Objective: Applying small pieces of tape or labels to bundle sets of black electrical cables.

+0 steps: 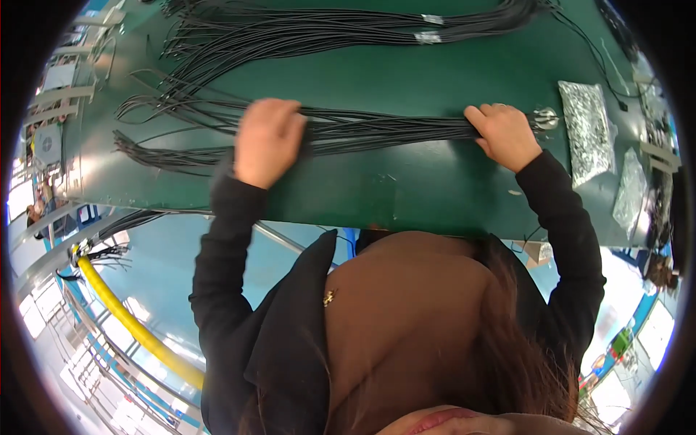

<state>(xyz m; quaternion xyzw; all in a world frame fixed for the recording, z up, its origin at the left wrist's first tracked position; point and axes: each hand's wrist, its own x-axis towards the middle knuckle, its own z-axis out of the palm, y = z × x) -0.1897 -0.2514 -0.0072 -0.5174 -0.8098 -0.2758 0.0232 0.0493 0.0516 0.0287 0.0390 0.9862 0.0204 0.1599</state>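
A bundle of long black cables lies from left to right across the green table. My right hand is closed round the bundle near its right end, where shiny metal connectors stick out past the fingers. My left hand is over the left part of the bundle, smeared by motion. Its fingers are curled down at the cables, but their grip cannot be made out. Left of that hand the cables fan out into loose strands.
Across the back of the green table lie more black cables, banded with clear tape. At the right are a silvery bubble-wrap bag and a clear plastic bag. A yellow tube runs below the table's left side.
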